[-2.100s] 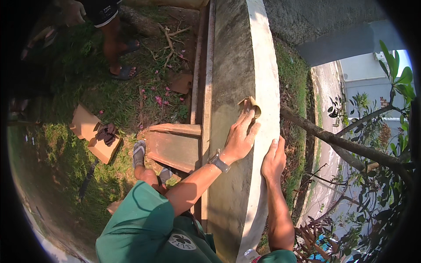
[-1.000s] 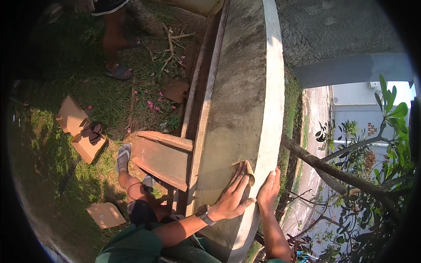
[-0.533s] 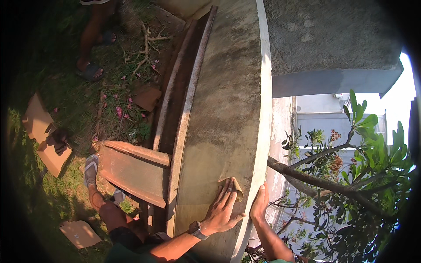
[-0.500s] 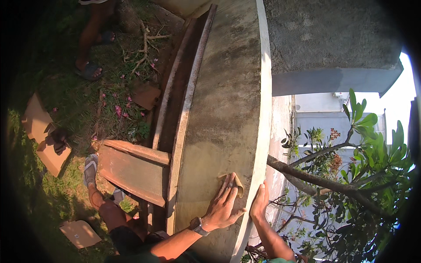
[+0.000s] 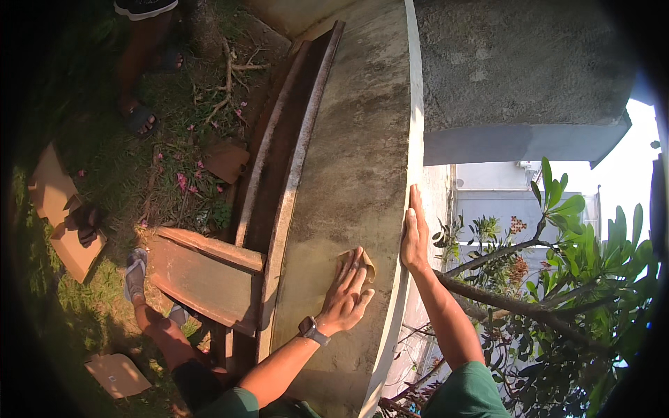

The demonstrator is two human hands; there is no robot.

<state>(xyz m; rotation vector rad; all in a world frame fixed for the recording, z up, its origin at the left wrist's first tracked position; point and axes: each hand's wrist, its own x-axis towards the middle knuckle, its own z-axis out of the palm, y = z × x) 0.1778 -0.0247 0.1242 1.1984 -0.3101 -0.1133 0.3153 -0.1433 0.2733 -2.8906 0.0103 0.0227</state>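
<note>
A weathered concrete wall surface runs up the middle, with a pale edge along its right. My left hand holds a curled tan sheet, like sandpaper, pressed to that surface beneath straightened fingers; its thumb rests beside the sheet. My right hand is open, its fingers stretched upward against the pale edge, higher than my left hand.
A reddish ledge and long rusty channel border the wall. Cardboard lies on grass at left. Another person's leg is at upper left, beside roots. Branches and rough masonry occupy the right.
Over the last half second my right hand has slid up along the edge and my left hand and sheet have moved slightly up. Earlier, the view shifted and the left hand came down.
</note>
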